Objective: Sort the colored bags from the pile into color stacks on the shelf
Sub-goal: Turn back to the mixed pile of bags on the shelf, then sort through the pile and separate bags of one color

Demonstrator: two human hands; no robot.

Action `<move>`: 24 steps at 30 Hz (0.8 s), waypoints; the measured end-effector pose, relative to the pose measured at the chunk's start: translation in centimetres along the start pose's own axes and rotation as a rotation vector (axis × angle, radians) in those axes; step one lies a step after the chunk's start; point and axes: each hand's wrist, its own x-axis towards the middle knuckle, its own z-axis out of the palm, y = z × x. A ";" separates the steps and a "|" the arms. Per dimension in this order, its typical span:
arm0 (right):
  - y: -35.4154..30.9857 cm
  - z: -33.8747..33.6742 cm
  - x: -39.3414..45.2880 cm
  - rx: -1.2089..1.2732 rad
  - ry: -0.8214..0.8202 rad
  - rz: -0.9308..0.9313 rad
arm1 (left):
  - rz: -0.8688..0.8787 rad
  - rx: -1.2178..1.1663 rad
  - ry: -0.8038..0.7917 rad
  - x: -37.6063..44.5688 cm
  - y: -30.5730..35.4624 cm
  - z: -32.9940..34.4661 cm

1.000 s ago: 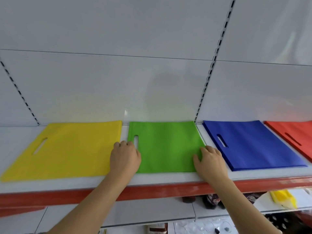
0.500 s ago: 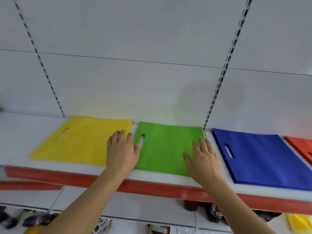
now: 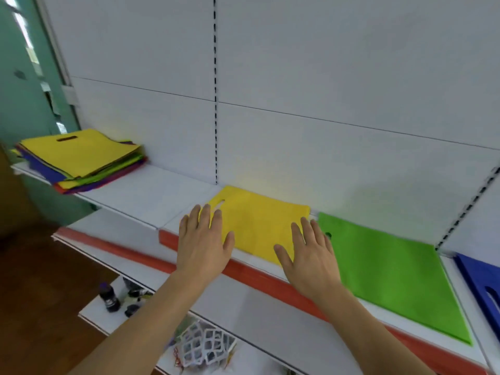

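Observation:
A mixed pile of colored bags [image 3: 78,158], yellow on top, sits at the far left end of the white shelf [image 3: 151,196]. Flat on the shelf lie a yellow bag [image 3: 257,223], a green bag [image 3: 387,277] to its right and a blue bag [image 3: 484,282] at the right edge. My left hand [image 3: 203,244] hovers with straight fingers over the yellow bag's left end. My right hand [image 3: 308,255] is spread over the yellow bag's right end, beside the green bag. Neither hand holds anything.
The shelf has a red front strip [image 3: 270,282] and a white slotted back wall [image 3: 297,85]. On the lower shelf stand a dark bottle [image 3: 108,297] and white net packaging [image 3: 205,347]. A green wall [image 3: 19,104] and brown floor lie to the left.
My view has swung left, bringing the mixed pile into sight and pushing the red bag out. Both hands have lifted off the green bag and moved left over the yellow bag.

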 end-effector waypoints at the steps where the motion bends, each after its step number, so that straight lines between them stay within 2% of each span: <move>1: -1.9 0.2 0.4 -0.002 -0.010 -0.011 | -0.014 0.008 -0.007 -0.3 -1.9 -0.3; 12: -25.6 3.7 3.9 0.079 -0.018 -0.196 | -0.179 0.071 -0.037 -2.6 -23.8 -3.0; 24: -43.7 8.3 14.9 0.172 -0.038 -0.328 | -0.297 0.085 -0.007 2.0 -41.9 -2.7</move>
